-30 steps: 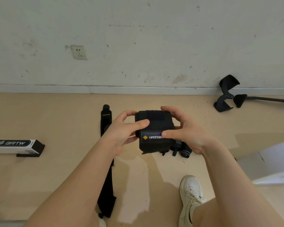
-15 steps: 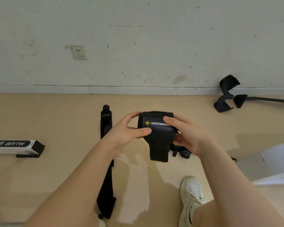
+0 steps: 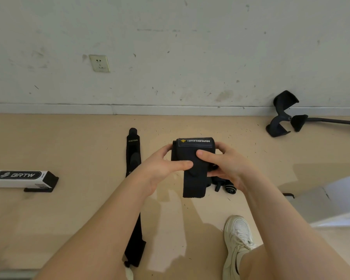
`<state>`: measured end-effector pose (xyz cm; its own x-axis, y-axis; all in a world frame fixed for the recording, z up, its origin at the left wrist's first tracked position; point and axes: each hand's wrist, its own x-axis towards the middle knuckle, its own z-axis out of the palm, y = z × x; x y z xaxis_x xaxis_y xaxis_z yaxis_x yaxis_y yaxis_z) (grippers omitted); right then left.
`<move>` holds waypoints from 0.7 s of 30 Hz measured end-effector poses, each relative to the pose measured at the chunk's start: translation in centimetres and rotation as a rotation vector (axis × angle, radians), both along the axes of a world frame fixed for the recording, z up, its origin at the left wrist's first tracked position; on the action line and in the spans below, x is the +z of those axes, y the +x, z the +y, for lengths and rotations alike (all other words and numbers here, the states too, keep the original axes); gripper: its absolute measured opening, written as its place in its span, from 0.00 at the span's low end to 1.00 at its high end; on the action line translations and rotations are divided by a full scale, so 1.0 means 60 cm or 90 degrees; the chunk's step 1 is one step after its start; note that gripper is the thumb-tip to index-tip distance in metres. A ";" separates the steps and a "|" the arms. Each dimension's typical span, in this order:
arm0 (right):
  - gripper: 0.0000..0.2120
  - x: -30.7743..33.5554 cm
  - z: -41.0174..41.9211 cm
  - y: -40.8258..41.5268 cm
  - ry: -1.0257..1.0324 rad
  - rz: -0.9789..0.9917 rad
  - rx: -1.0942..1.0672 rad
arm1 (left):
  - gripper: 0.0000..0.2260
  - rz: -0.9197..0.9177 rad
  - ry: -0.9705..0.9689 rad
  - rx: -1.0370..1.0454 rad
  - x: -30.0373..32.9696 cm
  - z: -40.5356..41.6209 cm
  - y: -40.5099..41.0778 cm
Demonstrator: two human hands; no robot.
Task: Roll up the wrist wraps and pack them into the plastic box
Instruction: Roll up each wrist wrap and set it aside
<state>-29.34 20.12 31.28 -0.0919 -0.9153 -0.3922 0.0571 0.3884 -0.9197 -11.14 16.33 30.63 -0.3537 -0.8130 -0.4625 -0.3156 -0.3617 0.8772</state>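
**Rolling a black wrist wrap between two hands above the floor**

Holding the wrist wrap [image 3: 193,158] in mid-air over a tan floor [image 3: 79,150], the left hand [image 3: 160,168] grips the roll's left side, thumb laid across its front. The right hand [image 3: 224,166] grips the right side, fingers curled behind it. A loose tail hangs below the roll. The wrap looks soft, light and springy, likely to unwind if let go, so pinching both ends of the roll seems wise. Compared with half a second earlier, the yellow-logo label has turned up to the roll's top edge and the tail hangs longer. A second wrap [image 3: 133,154] lies flat on the floor, left of the hands.
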 end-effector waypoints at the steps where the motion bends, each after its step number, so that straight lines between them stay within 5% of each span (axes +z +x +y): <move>1: 0.32 -0.001 0.002 0.000 0.013 0.001 0.006 | 0.33 -0.005 0.008 -0.006 0.001 0.002 -0.001; 7: 0.37 0.004 0.010 -0.008 -0.031 0.049 0.054 | 0.17 -0.003 0.048 0.021 0.014 0.009 -0.013; 13: 0.21 0.000 0.006 0.002 -0.015 0.117 0.034 | 0.31 -0.015 0.116 0.069 0.010 0.007 -0.009; 18: 0.22 0.010 0.003 0.009 0.034 0.124 0.027 | 0.26 -0.015 0.022 0.082 0.009 0.007 -0.007; 21: 0.31 0.008 -0.002 0.011 0.006 0.116 0.042 | 0.25 -0.016 0.015 0.102 0.011 0.003 -0.008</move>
<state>-28.67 20.03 31.79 -0.1027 -0.9182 -0.3826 -0.1364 0.3940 -0.9089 -11.63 16.54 31.26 -0.2086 -0.8466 -0.4896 -0.2742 -0.4299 0.8602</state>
